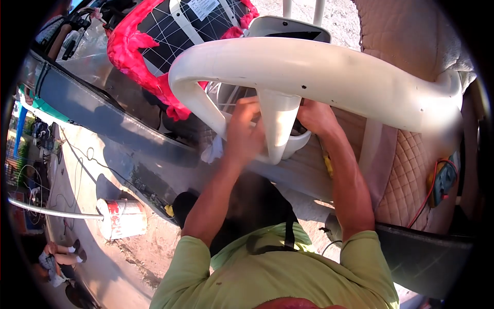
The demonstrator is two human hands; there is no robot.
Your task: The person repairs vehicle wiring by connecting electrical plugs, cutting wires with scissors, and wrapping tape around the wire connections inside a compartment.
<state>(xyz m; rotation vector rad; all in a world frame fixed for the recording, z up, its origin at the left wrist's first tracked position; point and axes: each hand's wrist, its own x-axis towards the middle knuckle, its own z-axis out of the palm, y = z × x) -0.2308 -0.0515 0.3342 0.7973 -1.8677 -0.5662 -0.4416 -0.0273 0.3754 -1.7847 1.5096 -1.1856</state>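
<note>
A large cream-white curved frame (247,56), with a rounded bar and a tapered post (278,110), stands in front of me. My left hand (246,129) is on the left side of the post, smeared by motion. My right hand (316,117) reaches in from the right, close behind the post, and its fingertips are hidden. What either hand holds, if anything, I cannot make out. A white rounded cup-like part (297,146) shows below the post. Beyond the frame lies a black panel (159,38) crossed by white lines, edged with crumpled pink-red material (121,56).
Brown quilted padding (411,180) lies to the right, with a greenish device (441,180) and red wire on it. A dark padded rail (118,126) runs along the left. A red-and-white bucket (123,219) stands on the ground, and a person (62,255) sits at lower left.
</note>
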